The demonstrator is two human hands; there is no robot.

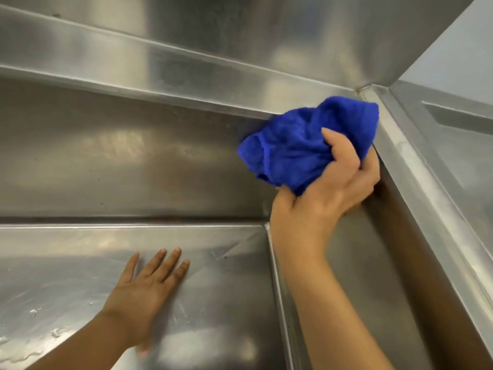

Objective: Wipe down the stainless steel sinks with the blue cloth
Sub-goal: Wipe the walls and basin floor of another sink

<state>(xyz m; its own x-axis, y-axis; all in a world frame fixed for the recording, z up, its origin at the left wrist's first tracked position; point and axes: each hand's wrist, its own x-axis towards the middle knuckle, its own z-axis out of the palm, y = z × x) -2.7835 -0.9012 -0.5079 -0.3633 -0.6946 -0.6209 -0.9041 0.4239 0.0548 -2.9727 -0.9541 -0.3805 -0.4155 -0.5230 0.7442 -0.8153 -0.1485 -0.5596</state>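
A crumpled blue cloth [301, 145] is bunched against the far right corner of a deep stainless steel sink [120, 156], just under the rim. My right hand [328, 193] grips the cloth from below, thumb curled over it. My left hand [144, 295] lies flat with straight fingers on the sink's steel floor [226, 303] at the lower left, holding nothing.
A flat steel ledge [160, 68] runs along the back of the sink below a steel backsplash [266, 30]. The right rim [416, 166] separates this basin from a steel surface [458, 145] at the far right. Water droplets sit on the floor at lower left.
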